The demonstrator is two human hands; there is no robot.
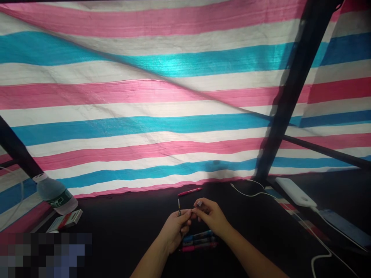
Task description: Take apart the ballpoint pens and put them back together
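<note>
Your left hand (175,231) pinches slim pen refill (179,207) upright. Your right hand (210,216) clasps small pale part (199,203) at fingertips; exact kind unclear. Three pens (198,241) lie side by side under hands, at 6 o'clock. Pink pen (189,192) lies apart at 12 o'clock. Power bank (295,192) sits at 2 o'clock, water bottle (55,194) at 10 o'clock. Striped tarp (185,116) hangs beyond.
</note>
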